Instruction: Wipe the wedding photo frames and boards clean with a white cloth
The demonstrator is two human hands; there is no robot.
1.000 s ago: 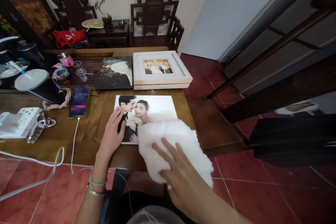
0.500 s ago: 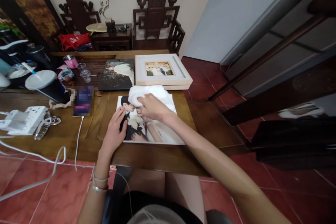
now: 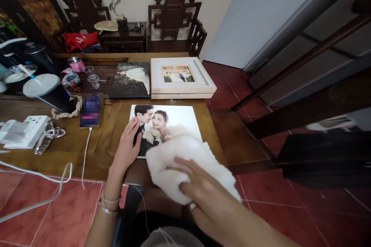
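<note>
Well left of the portrait panel point(image 3: 182, 117), one white power strip point(image 3: 33, 131) and one clear hair clip point(image 3: 49, 137) are set on the wooden table point(image 3: 116, 110); nearer to the panel, one dark cup point(image 3: 58, 98) with a straw and one phone point(image 3: 91, 112) are placed. Behind and left of the panel, one pink mug point(image 3: 76, 64) and two small clear cups point(image 3: 93, 81) are grouped. On the panel's left edge one open left hand point(image 3: 127, 139) is laid, fingers flat. The single panel is laid flat near the table's front; it is judged stiff, fairly light, perhaps slippery and easily scratched, so best held by its edges. Behind it are set one dark picture point(image 3: 130, 81) and, further right, a pale framed picture point(image 3: 178, 75); whether two frames are stacked cannot be told. Over the panel's front right part, one white cloth point(image 3: 171, 152), seemingly soft and light, best gathered at its middle, is gripped by the right hand point(image 3: 205, 191), fingers partly curled.
</note>
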